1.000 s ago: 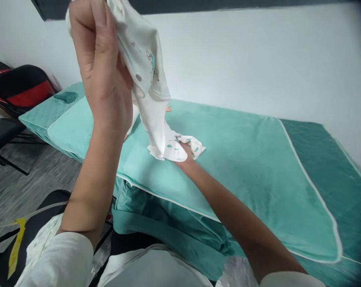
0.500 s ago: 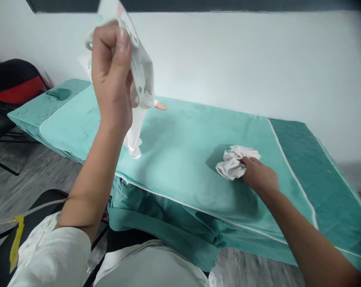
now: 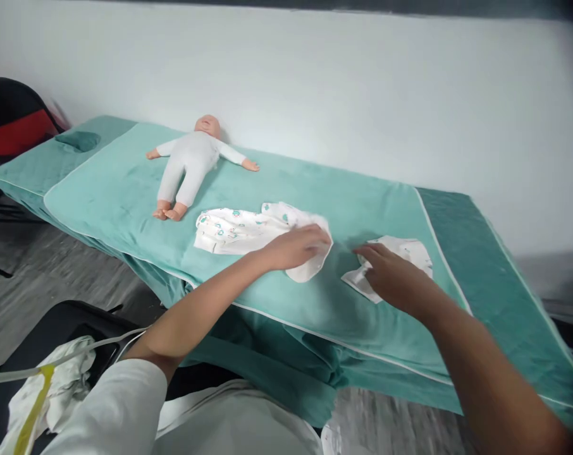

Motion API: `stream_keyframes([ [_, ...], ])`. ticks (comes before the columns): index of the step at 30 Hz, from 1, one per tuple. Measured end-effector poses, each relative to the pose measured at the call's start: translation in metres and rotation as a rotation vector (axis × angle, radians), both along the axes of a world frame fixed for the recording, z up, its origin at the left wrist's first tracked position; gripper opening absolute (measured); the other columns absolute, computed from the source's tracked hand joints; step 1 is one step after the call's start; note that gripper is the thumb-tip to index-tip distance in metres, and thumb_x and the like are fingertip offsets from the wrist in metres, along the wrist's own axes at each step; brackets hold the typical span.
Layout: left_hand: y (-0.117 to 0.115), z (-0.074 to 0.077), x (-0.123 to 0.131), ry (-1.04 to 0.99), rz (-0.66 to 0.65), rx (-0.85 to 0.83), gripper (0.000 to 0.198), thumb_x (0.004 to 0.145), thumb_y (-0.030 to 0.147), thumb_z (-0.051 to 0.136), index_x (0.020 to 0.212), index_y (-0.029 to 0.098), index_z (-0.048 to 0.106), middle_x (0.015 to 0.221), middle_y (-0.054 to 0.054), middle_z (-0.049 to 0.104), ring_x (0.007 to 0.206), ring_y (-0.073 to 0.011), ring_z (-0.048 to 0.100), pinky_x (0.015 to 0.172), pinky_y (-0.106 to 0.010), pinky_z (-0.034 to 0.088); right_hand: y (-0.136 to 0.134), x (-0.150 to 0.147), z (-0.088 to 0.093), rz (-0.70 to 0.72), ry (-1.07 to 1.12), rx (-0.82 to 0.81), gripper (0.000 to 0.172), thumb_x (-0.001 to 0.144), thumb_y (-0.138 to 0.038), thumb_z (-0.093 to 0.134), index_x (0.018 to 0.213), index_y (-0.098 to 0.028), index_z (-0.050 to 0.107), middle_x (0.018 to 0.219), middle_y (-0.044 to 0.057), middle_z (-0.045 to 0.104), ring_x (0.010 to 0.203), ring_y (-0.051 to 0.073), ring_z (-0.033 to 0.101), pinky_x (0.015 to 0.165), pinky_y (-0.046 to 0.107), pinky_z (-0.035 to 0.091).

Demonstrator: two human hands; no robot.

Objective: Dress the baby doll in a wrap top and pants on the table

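Note:
My left hand is on the right end of a white baby garment with a small green print, its blurred fingers bent onto the fabric. The garment lies lengthwise, somewhat wrinkled, on the green bed cover. To the right, my right hand is over a smaller white printed cloth, with fingers stretched forward and apart; its palm hides part of that cloth. A baby doll in a white suit lies on its back beyond the garment, arms spread.
The bed stands along a white wall. A black chair at my lower left bears crumpled white cloth, with a pale cord and yellow tape crossing it. A black and red chair is far left.
My left hand has come down and right, laying the raised garment on the bed. The bunched cloth under my right hand is now spread flatter. The doll has come into full view.

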State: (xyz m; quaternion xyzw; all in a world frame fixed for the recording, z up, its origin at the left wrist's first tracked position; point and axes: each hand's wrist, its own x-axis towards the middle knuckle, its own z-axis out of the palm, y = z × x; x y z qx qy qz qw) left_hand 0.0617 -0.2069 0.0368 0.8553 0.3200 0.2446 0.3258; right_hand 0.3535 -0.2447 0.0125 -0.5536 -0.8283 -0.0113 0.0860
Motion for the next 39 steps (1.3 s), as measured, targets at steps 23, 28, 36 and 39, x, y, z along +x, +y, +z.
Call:
stream_keyframes([
  [23, 0.014, -0.009, -0.102, 0.263, 0.715, 0.289, 0.028, 0.104, 0.022, 0.045, 0.123, 0.022, 0.065, 0.117, -0.010, 0.075, 0.107, -0.0283, 0.069, 0.088, -0.038, 0.047, 0.069, -0.186, -0.012, -0.008, 0.147, 0.023, 0.028, 0.101, -0.021, 0.044, 0.114, -0.017, 0.068, 0.114, 0.016, 0.072, 0.107, 0.032, 0.065, 0.093, 0.042, 0.046],
  [28, 0.010, 0.039, -0.109, -0.104, 0.766, 0.323, 0.013, 0.098, 0.030, 0.059, 0.107, 0.027, 0.068, 0.089, -0.002, 0.073, 0.087, -0.0249, 0.068, 0.083, -0.033, 0.044, 0.078, -0.150, 0.009, 0.032, 0.403, 0.100, 0.032, 0.101, -0.045, 0.054, 0.119, -0.020, 0.065, 0.122, 0.014, 0.070, 0.112, 0.028, 0.066, 0.097, 0.040, 0.051],
  [36, 0.002, 0.043, -0.111, -0.190, 0.768, 0.349, 0.011, 0.096, 0.029, 0.059, 0.100, 0.025, 0.068, 0.083, -0.001, 0.070, 0.082, -0.0214, 0.066, 0.081, -0.031, 0.043, 0.041, 0.031, -0.050, -0.543, 0.074, 0.027, 0.066, 0.090, -0.069, 0.062, 0.133, -0.020, 0.065, 0.149, 0.028, 0.058, 0.136, 0.051, 0.053, 0.107, 0.068, 0.038],
  [39, 0.006, 0.036, -0.100, -0.139, 0.758, 0.341, 0.013, 0.098, 0.031, 0.057, 0.101, 0.024, 0.067, 0.084, 0.000, 0.072, 0.080, -0.0200, 0.066, 0.079, -0.030, 0.044, 0.014, 0.068, -0.069, -0.539, 0.132, 0.036, 0.044, 0.089, -0.053, 0.065, 0.118, -0.020, 0.068, 0.127, 0.025, 0.068, 0.123, 0.042, 0.061, 0.101, 0.055, 0.047],
])
